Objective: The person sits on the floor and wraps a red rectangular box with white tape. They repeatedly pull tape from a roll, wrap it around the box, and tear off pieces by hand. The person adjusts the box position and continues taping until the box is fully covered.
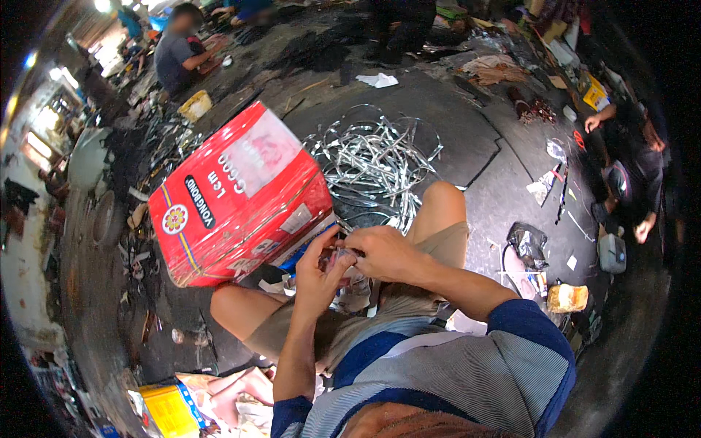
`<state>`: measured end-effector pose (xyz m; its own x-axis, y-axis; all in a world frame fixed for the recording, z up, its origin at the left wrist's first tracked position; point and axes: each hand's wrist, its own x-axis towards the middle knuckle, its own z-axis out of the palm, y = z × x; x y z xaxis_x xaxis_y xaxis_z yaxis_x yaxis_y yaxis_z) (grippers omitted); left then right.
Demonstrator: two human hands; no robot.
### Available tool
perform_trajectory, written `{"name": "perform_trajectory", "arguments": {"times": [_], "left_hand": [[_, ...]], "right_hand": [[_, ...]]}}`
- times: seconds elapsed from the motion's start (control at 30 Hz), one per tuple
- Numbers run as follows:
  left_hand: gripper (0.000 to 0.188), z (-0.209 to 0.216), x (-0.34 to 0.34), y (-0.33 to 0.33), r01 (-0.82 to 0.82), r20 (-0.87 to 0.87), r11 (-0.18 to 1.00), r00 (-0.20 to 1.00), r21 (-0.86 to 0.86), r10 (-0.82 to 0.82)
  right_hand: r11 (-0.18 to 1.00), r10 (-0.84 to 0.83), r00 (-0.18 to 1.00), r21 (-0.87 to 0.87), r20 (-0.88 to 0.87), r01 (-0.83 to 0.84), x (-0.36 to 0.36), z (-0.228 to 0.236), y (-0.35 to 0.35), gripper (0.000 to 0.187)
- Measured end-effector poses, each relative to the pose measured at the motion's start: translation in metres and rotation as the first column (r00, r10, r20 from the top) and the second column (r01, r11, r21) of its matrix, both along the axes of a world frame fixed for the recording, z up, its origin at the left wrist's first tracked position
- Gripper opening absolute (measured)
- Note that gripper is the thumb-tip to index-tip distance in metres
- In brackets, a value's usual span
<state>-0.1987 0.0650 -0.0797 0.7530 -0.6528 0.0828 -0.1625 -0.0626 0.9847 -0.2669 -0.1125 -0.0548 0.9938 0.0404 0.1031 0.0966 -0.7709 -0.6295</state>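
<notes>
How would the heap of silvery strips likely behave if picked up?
The heap of silvery strips would probably lift as a tangle, since its loops cross. The strips look thin and curled, so they are likely light and bendy; their shiny surfaces may be slippery.

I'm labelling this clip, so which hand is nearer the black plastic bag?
Right. The right hand is left of the black plastic bag; the left hand is farther left.

Before us, a container (219, 193) lies left of a heap of strips (383, 164). We have a bag (529, 246) to our right.
</notes>
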Motion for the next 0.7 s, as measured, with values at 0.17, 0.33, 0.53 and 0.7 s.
{"name": "perform_trajectory", "arguments": {"times": [0.17, 0.33, 0.53, 0.7], "left_hand": [[0.048, 0.03, -0.006, 0.005, -0.221, 0.53, 0.97, 0.837, 0.1, 0.136], [0.041, 0.055, -0.003, 0.02, -0.329, 0.633, 0.941, 0.745, 0.079, 0.207], [0.01, 0.109, -0.013, 0.051, -0.515, 0.158, 0.856, 0.843, -0.043, 0.515], [0.017, 0.12, 0.009, 0.066, -0.548, -0.148, 0.625, 0.805, -0.555, 0.574]], "right_hand": [[0.991, 0.053, 0.886, -0.131, 0.46, 0.008, 0.013, 0.033, 0.01, 0.022], [0.975, -0.053, 0.937, 0.219, 0.345, -0.025, 0.021, 0.037, 0.016, 0.018], [0.883, 0.002, 0.978, 0.458, 0.209, -0.1, 0.024, -0.02, 0.019, 0.013], [0.953, 0.055, 0.945, 0.267, 0.322, -0.146, 0.008, -0.05, 0.03, 0.016]]}}
